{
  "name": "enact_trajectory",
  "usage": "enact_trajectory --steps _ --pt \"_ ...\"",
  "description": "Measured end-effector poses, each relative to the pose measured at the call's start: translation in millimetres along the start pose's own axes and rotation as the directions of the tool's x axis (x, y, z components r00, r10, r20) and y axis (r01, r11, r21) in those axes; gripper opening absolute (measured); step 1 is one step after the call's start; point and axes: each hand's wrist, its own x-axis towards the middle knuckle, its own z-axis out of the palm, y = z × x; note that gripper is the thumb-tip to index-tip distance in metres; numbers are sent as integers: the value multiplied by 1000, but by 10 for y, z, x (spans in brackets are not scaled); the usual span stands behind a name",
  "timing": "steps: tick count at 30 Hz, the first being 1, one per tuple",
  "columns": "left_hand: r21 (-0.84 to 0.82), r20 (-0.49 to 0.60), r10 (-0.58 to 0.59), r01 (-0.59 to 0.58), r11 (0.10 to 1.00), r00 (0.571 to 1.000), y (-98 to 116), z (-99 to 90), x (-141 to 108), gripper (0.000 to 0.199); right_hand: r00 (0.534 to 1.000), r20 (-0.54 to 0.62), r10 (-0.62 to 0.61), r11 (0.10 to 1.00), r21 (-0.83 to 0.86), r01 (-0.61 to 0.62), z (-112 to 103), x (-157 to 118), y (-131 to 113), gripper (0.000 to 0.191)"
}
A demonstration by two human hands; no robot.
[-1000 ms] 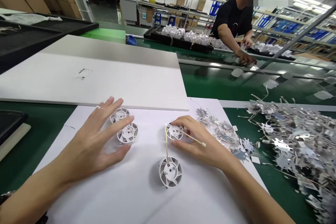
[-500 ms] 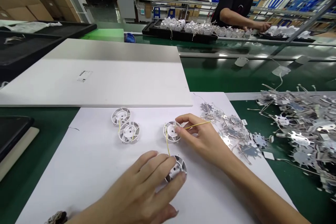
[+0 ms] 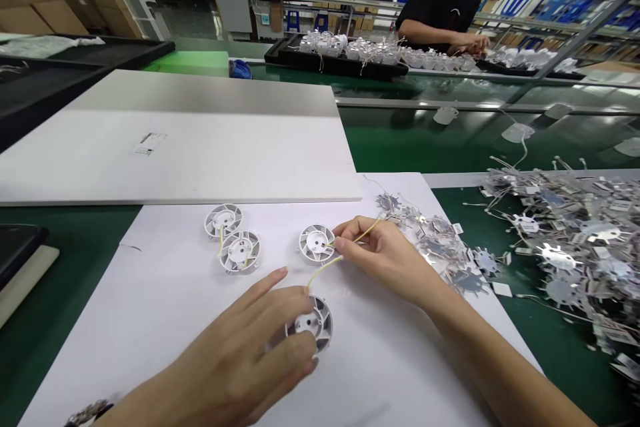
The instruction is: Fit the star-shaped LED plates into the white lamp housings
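My left hand point(image 3: 250, 347) is low in the middle, its index finger lifted and the other fingers around a round white plastic frame point(image 3: 324, 323) with spokes, covering its left side. Pinched in my right hand point(image 3: 383, 253) is a thin yellow wire point(image 3: 323, 271), which runs down to that frame and also sticks out above the fingers. Right at those fingertips lies a second round frame point(image 3: 314, 242); whether they touch it I cannot tell. Two similar frames, one upper point(image 3: 223, 219) and one lower point(image 3: 241, 250), lie to the left, close together.
White paper point(image 3: 165, 320) covers the bench under my hands, with a large white board point(image 3: 225, 153) behind. Silvery star-shaped plates with wires form a small pile point(image 3: 435, 240) and a larger heap point(image 3: 575, 247) at right. Across the bench, a person point(image 3: 435, 7) handles parts near a black tray point(image 3: 340, 67).
My left hand has shifted left with the frame under its fingers. The yellow wire between my hands now slants from the right fingertips, away from the second frame's middle.
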Motion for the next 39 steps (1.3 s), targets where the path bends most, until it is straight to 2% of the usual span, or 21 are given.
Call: enact_trajectory --steps 3,6,9,12,15,19,21,24,26,28,30,32,34,37,39 --pt "-45 26 -118 119 992 993 -72 -20 -114 20 999 37 -9 1000 -3 9 -22 -33 -24 29" --pt "-63 -27 -210 208 976 977 -128 17 -151 26 999 55 0 1000 -26 2 -34 -51 -26 27" --pt "-42 -68 -222 219 975 973 -139 72 -124 35 995 102 25 999 -36 -21 -33 -65 -17 28" --pt "-74 -58 -254 249 966 966 -129 97 -113 30 987 151 49 998 -33 -44 -26 -71 -4 36" --pt "-111 -16 -280 276 955 960 -136 79 -154 33 973 213 85 996 -11 -85 -27 -59 15 45" --pt "-124 45 -249 252 960 968 -178 25 -210 37 946 300 122 991 19 -133 -50 -47 35 55" --pt "-114 58 -218 224 968 974 -196 5 -214 37 960 260 108 993 17 -116 -59 -59 26 50" --pt "-94 75 -183 190 977 980 -204 -8 -214 35 994 102 -28 999 -37 31 -48 -86 -8 28" --pt "-98 84 -184 192 977 979 -196 -10 -222 36 990 30 -135 987 -84 137 -25 -91 -28 18" --pt "-122 103 -224 235 964 969 -185 -16 -227 37 984 5 -176 980 -97 176 5 -82 -34 18" --pt "-143 126 -268 285 948 955 -175 -35 -212 37 989 4 -148 987 -69 148 33 -67 -25 20" --pt "-121 147 -254 272 955 956 -170 -66 -168 36 994 9 -107 994 -27 107 57 -54 -8 21" --pt "-43 144 -182 190 981 973 -167 -100 -102 34 998 14 -69 997 19 69 77 -48 5 23" --pt "70 53 -65 61 996 996 -167 -139 -12 32 1000 12 -27 998 60 26 106 -49 5 26" --pt "95 3 -21 21 995 1000 -171 -157 7 29 1000 -3 1 998 64 -1 121 -52 -5 26"
